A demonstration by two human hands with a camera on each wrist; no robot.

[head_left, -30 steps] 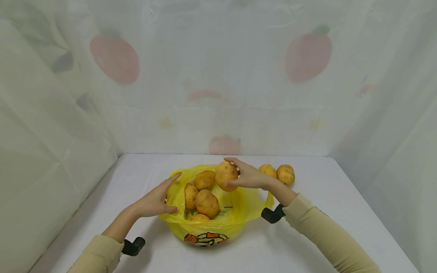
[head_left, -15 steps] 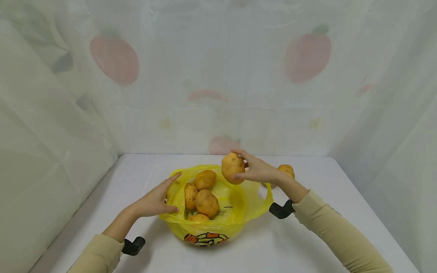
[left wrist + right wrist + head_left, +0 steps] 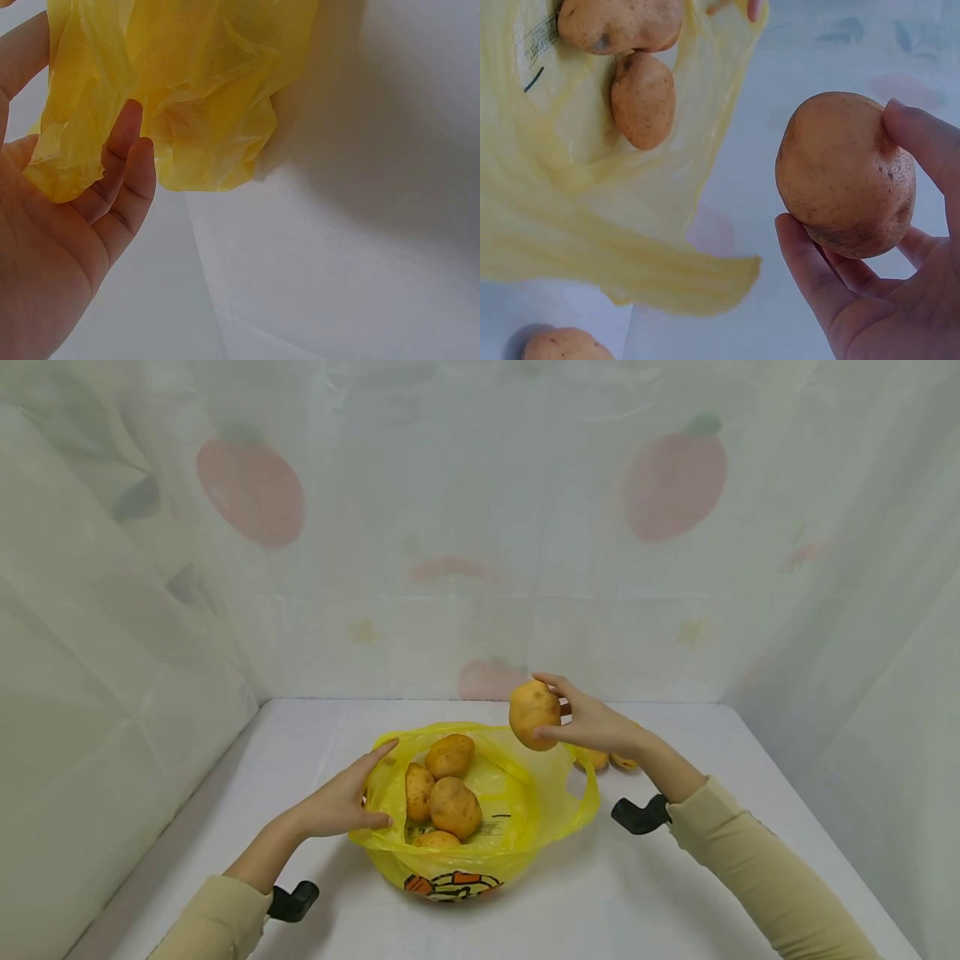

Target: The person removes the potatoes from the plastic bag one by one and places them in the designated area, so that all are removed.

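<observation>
since the earlier frames the right hand (image 3: 592, 727) has risen and shifted right, carrying the held potato (image 3: 534, 715) from over the bag's mouth to a position above the bag's far right rim. the left hand (image 3: 341, 800) and the bag have not moved.

right hand: fingers and thumb curled around the held potato, gripping it in the air clear of the desk; in the right wrist view the held potato (image 3: 845, 174) sits between fingertips and thumb.

left hand: fingers straight and relaxed, palm against the left edge of the yellow plastic bag (image 3: 525, 802). in the left wrist view the fingers (image 3: 124, 169) touch the bag film (image 3: 195, 90) without gripping it.

yellow plastic bag: lies open on the desk at centre, with an orange and black print on its near side. potatoes in the bag (image 3: 442, 789) number four, grouped on its left half.

loose potatoes (image 3: 603, 760): on the desk behind the right wrist, partly hidden by it, just beyond the bag's right handle.

surface: the desk (image 3: 712, 877) is covered in plain white material. room: translucent white sheeting with faded red fruit prints (image 3: 251, 489) encloses the desk at the back and on both sides.
</observation>
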